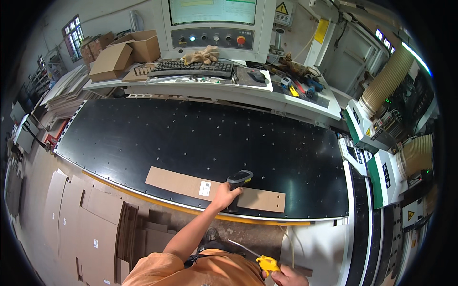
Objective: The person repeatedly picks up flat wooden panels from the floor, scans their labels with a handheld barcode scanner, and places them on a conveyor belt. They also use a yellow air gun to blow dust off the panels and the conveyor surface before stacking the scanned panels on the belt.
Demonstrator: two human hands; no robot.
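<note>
Your orange shirt (pixel 186 274) and right hand (pixel 289 276), gripping a yellow tool (pixel 268 263), are cropped below. Your left hand (pixel 224 196), grasping a scanner (pixel 239 178), partly hides a brown panel (pixel 261 199).

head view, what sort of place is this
Probably a panel-cutting workshop: a long black machine bed, a ribbed hose on a machine head at the right, and brown boards at lower left.

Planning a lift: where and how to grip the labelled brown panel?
Probably its near long edge, coming from the person's side: the brown panel is long, narrow and flat on the black table, with that edge facing the table's front rim.
</note>
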